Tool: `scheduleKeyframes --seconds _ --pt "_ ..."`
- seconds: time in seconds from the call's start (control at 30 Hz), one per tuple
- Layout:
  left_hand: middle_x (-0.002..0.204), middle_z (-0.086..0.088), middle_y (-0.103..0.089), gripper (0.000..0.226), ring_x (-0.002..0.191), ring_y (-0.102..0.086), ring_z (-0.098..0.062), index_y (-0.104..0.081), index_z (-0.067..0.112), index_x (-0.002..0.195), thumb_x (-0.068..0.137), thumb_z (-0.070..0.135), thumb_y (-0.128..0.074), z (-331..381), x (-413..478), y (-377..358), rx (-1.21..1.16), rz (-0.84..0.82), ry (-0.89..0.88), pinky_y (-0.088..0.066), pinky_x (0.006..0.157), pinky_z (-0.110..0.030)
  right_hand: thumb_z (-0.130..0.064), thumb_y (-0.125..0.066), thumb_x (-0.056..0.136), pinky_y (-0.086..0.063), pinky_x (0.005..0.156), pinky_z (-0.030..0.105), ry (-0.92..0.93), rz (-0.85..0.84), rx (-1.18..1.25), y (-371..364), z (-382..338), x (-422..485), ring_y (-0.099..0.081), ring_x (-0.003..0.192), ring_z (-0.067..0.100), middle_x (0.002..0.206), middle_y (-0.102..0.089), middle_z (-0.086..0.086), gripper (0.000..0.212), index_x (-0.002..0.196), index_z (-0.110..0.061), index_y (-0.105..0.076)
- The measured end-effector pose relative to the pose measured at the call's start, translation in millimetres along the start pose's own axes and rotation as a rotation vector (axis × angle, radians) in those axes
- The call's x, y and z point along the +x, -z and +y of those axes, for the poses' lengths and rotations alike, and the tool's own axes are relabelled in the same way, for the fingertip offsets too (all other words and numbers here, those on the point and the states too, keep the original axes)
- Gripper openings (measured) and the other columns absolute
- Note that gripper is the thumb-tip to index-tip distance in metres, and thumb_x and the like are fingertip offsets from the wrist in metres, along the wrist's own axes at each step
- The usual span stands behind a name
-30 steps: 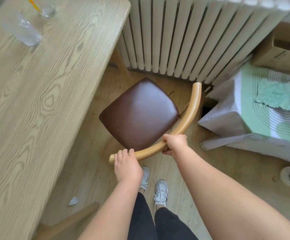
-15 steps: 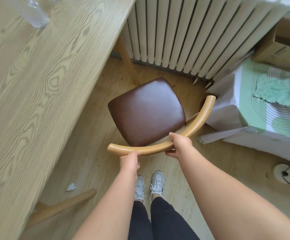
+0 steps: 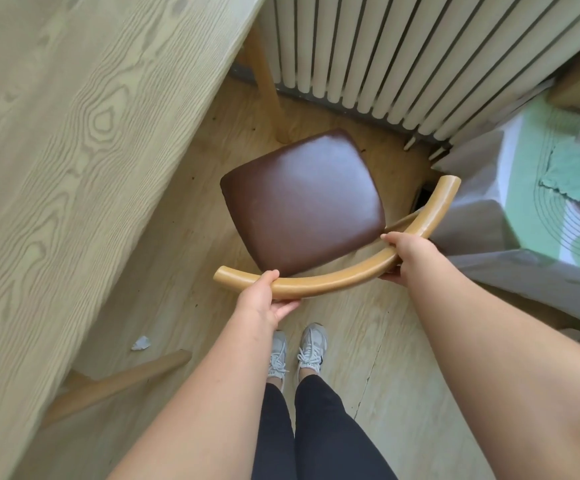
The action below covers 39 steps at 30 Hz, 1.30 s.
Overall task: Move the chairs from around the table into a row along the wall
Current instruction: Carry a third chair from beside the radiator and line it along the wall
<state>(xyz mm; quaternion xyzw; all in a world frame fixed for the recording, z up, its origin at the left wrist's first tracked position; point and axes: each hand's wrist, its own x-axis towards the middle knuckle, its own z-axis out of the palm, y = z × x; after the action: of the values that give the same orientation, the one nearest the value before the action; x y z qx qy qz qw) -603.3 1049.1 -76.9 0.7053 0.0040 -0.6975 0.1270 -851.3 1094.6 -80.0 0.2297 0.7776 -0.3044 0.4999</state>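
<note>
A white ribbed radiator [image 3: 402, 46] meets a pale wooden floor [image 3: 402, 358].

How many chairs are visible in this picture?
1. The brown-seated chair is between the table and the radiator, its curved backrest gripped by the left hand and right hand. Others may be outside the view.

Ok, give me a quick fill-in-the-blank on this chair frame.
The left hand and right hand both grip the curved wooden ____ of the chair. Its padded seat is ____ in colour. Beyond the chair stands a white ribbed ____. The wooden table is on the person's ____ side.
Missing words: backrest; brown; radiator; left.
</note>
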Motion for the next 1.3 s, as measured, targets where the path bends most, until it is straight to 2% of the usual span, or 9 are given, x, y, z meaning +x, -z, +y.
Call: scheduleKeyframes --seconds 0.1,0.27,0.4,0.53,0.67,0.73,0.93,1.13,1.3 --pt "0.088 -0.018 -0.065 0.016 0.072 -0.065 -0.032 -0.052 0.004 0.091 0.089 0.011 -0.066 0.1 0.3 5.4 0.028 0.002 -0.026 -0.054 0.061 -0.047 -0.009 -0.074 0.070 -0.058 0.054 0.051 -0.009 0.013 -0.025 -2.1 3.5 -2.0 -0.068 0.077 0.034 0.090 -0.066 0.016 0.048 0.114 -0.006 -0.054" --pt "0.093 -0.017 -0.063 0.023 0.075 -0.065 -0.032 -0.051 0.004 0.104 0.088 0.011 -0.067 1.6 -6.1 23.8 0.034 0.020 -0.064 -0.054 0.056 -0.047 -0.004 -0.071 0.064 -0.058 0.055 0.050 0.022 0.044 0.010 -8.2 21.3 -18.2 -0.068 0.082 0.036 0.096 -0.066 0.017 0.045 0.105 -0.006 -0.053" --pt "0.092 -0.017 -0.063 0.021 0.077 -0.064 -0.033 -0.052 0.005 0.100 0.087 0.011 -0.068 0.1 -21.1 39.0 0.003 -0.012 -0.071 -0.054 0.058 -0.048 -0.001 -0.070 0.063 -0.058 0.053 0.049 0.064 0.046 0.023 -10.5 27.1 -37.7 -0.068 0.080 0.036 0.095 -0.066 0.017 0.043 0.102 -0.005 -0.055" --pt "0.094 -0.016 -0.062 0.022 0.098 -0.062 -0.035 -0.052 0.004 0.101 0.087 0.011 -0.068 -0.5 -35.6 55.3 -0.012 -0.031 -0.114 -0.054 0.068 -0.048 -0.002 -0.070 0.063 -0.059 0.061 0.055 0.088 0.015 -0.016 -11.0 35.4 -59.5 -0.067 0.082 0.040 0.098 -0.067 0.019 0.044 0.104 -0.003 -0.055" --pt "0.113 -0.019 -0.059 0.032 0.115 -0.058 -0.036 -0.051 0.003 0.110 0.085 0.012 -0.070 -2.3 -48.9 85.5 -0.003 -0.014 -0.153 -0.055 0.069 -0.047 -0.006 -0.071 0.066 -0.060 0.059 0.051 0.121 -0.035 -0.039 -11.7 64.3 -86.4 -0.066 0.072 0.039 0.100 -0.066 0.021 0.050 0.112 0.001 -0.053" --pt "0.116 -0.019 -0.058 0.034 0.113 -0.058 -0.036 -0.051 0.003 0.112 0.085 0.012 -0.070 -6.1 -53.2 102.2 0.003 -0.019 -0.167 -0.055 0.067 -0.046 -0.005 -0.071 0.067 -0.059 0.057 0.050 0.145 -0.054 -0.006 -11.5 82.8 -99.2 -0.065 0.073 0.037 0.103 -0.065 0.021 0.046 0.109 0.001 -0.053" --pt "0.104 -0.016 -0.059 0.033 0.082 -0.062 -0.031 -0.051 0.003 0.112 0.086 0.011 -0.070 -41.7 -72.7 165.8 0.026 -0.061 -0.178 -0.055 0.065 -0.047 -0.006 -0.070 0.071 -0.059 0.072 0.056 0.176 -0.074 0.027 -2.6 158.2 -135.9 -0.065 0.089 0.039 0.111 -0.062 0.022 0.051 0.117 0.001 -0.050" --pt "0.092 -0.012 -0.058 0.034 0.075 -0.061 -0.026 -0.052 0.006 0.115 0.086 0.012 -0.069 -77.9 -97.4 229.4 0.033 -0.056 -0.215 -0.054 0.046 -0.044 -0.007 -0.069 0.071 -0.059 0.069 0.055 0.183 -0.086 0.006 6.4 226.8 -171.1 -0.065 0.084 0.038 0.106 -0.063 0.020 0.051 0.117 0.001 -0.051" --pt "0.093 -0.012 -0.058 0.037 0.075 -0.061 -0.026 -0.051 0.006 0.116 0.086 0.014 -0.071 -110.3 -115.9 268.7 0.014 -0.018 -0.221 -0.055 0.044 -0.042 -0.008 -0.071 0.069 -0.058 0.053 0.051 0.144 -0.113 -0.033 15.7 267.7 -190.7 -0.062 0.078 0.037 0.100 -0.062 0.019 0.052 0.117 0.000 -0.051"
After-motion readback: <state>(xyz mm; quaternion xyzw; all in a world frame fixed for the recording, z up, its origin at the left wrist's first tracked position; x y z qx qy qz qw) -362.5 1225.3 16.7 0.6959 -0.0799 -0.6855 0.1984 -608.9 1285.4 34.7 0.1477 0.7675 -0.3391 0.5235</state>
